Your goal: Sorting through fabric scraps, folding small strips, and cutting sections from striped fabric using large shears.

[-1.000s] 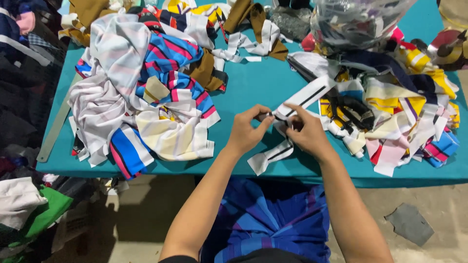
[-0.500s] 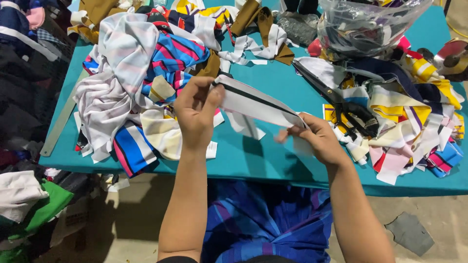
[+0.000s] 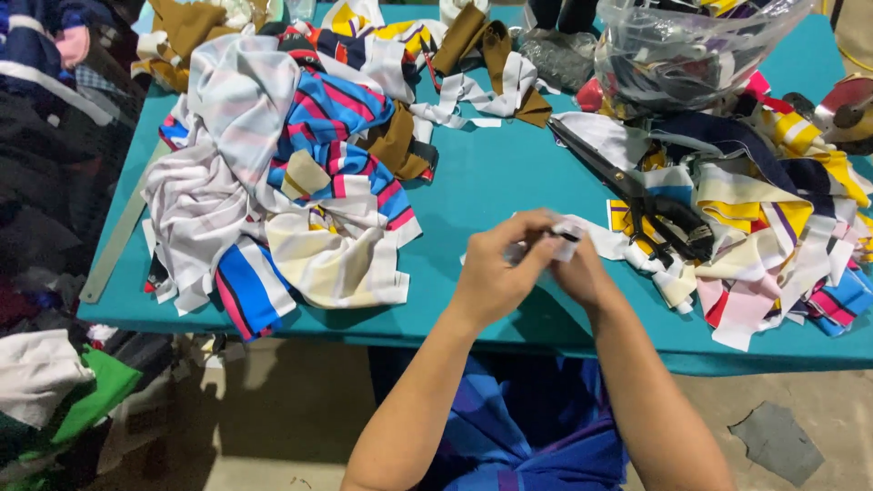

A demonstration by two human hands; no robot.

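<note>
- A small white strip of knit fabric with a dark edge point(image 3: 566, 238) sits bunched between both hands above the teal cloth-covered surface point(image 3: 491, 173).
- The left hand point(image 3: 496, 273) has a narrow grip pinching the strip; the right hand point(image 3: 582, 273) closes on it too, fingers touching.
- Just right of the grip lie black-handled steel shears point(image 3: 637, 195) on soft striped fabric offcuts point(image 3: 755, 245).
- Left of the grip sprawls a crumpled heap of striped knit pieces point(image 3: 282, 200); beyond, a clear plastic bag of scraps point(image 3: 682, 50).
</note>
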